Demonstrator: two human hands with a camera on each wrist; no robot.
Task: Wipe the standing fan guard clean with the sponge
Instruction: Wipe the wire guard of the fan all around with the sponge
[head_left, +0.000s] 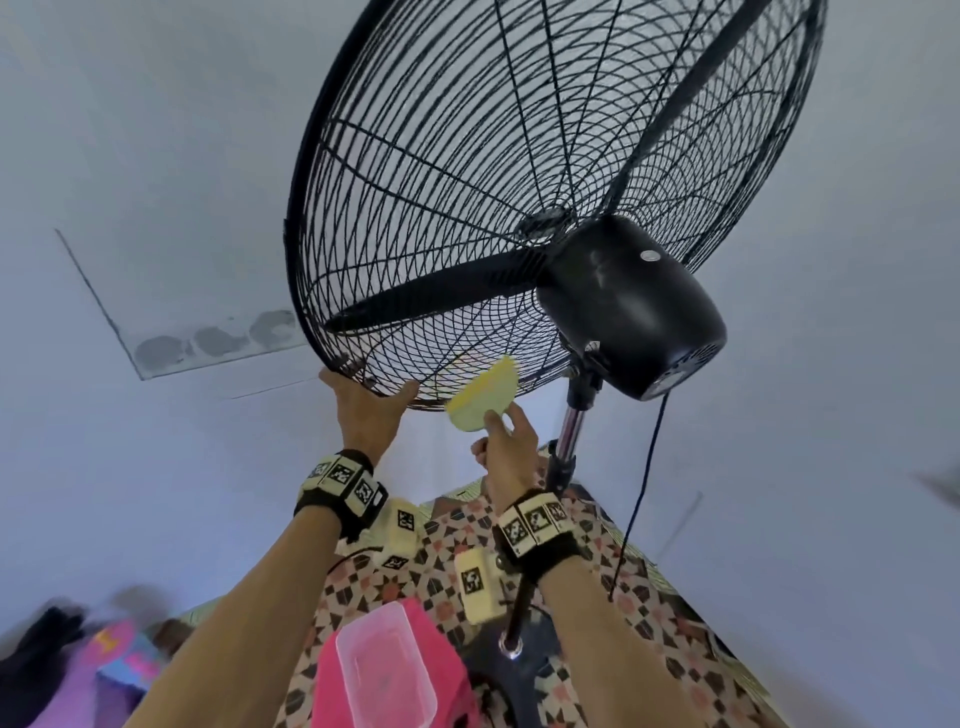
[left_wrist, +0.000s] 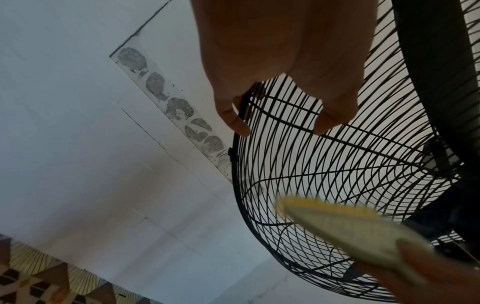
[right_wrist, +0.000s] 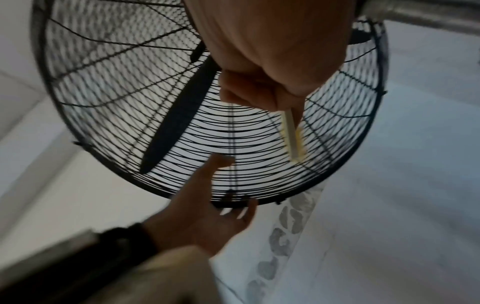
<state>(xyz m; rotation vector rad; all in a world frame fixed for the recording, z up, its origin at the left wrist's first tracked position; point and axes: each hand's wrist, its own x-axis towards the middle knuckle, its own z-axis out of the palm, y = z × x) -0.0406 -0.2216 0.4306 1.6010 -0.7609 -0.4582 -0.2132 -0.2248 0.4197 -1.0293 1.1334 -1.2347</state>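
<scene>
Black wire fan guard (head_left: 415, 171), a round cage of fine rings and spokes, is tilted overhead. The left hand (head_left: 363, 410) clasps its lower rim, thumb and fingers curled around it. Just beside that grip, the right hand (head_left: 506, 449) pinches a yellow sponge (head_left: 483, 400) against the wires.

Both arms raised overhead, wrists strapped with marker bands. Left hand (head_left: 366, 405) spread, thumb and fingers hooked over the fan guard (head_left: 332, 291) rim. Right hand (head_left: 506, 447) curled, pinching the sponge (head_left: 483, 402) between thumb and fingers.
</scene>
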